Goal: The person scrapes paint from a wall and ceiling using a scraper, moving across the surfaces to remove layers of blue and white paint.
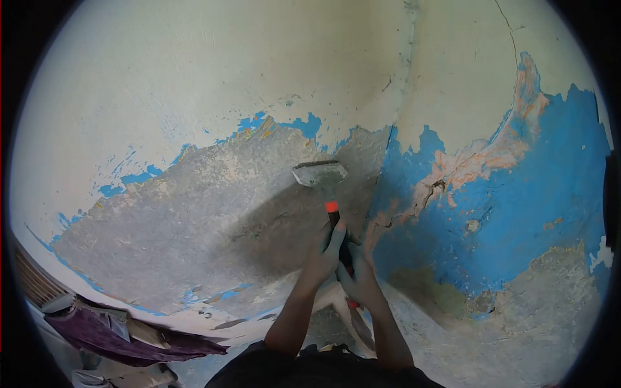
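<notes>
Both of my hands are wrapped round the black handle of a wall scraper [321,174]. My left hand [322,257] grips higher up, below an orange-red collar, with its thumb along the handle. Lower down and to the right, my right hand [362,283] closes round the handle near its red end. The wide blade points up and overlaps the bare grey patch of the wall [187,226], just under the ragged lower edge of the pale paint [213,58]. Specks of blue paint [309,125] show along that edge.
A wall corner runs down just right of the blade. Beyond it, the side wall has blue paint [517,200], a peeled pinkish strip [482,158] and a crack. At lower left lie a purple cloth [97,331] and a ribbed brown object [40,275].
</notes>
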Demonstrator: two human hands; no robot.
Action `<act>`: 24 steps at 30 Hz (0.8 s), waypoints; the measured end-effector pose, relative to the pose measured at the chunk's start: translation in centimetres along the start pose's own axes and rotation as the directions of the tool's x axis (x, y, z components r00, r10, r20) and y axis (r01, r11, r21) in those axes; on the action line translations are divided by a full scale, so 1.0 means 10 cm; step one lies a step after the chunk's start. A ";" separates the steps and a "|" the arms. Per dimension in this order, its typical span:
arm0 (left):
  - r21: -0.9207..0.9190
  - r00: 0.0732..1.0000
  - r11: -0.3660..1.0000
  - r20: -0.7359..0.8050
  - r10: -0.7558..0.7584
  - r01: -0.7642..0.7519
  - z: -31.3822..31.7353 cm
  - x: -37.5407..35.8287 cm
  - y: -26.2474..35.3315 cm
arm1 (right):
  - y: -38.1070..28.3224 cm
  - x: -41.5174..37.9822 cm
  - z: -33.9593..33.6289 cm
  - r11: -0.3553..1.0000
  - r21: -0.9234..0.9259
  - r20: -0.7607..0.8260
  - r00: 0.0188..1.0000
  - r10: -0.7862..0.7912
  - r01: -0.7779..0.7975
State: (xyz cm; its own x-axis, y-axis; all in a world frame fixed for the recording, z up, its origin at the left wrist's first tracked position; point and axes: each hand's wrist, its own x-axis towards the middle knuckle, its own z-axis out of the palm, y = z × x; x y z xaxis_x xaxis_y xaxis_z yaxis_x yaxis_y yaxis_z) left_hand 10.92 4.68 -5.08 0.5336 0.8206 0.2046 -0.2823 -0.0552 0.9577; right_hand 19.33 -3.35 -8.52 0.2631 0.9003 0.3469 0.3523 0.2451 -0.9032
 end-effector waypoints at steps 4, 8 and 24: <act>-0.338 0.969 0.908 0.089 -0.230 0.246 0.12 0.05 0.05 | 0.16 -0.64 0.01 0.969 -0.175 -0.170 0.975 0.142 -0.172; -0.491 0.958 0.822 0.136 -0.255 0.288 0.30 0.02 -0.10 | 0.44 -0.90 0.06 0.966 -0.234 -0.422 0.907 0.000 -0.108; -0.555 0.935 0.756 0.145 -0.323 0.347 0.46 0.10 0.00 | 0.14 -0.73 -0.17 0.915 -0.371 -0.489 0.871 -0.049 -0.157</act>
State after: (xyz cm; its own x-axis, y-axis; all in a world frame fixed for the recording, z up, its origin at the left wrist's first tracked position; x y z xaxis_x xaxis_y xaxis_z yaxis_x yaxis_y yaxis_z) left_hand 15.15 2.87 -3.93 0.7061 0.7025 -0.0887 -0.4704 0.5590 0.6828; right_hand 19.47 -10.16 -11.89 0.6513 0.5958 0.4699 0.6143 -0.0505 -0.7874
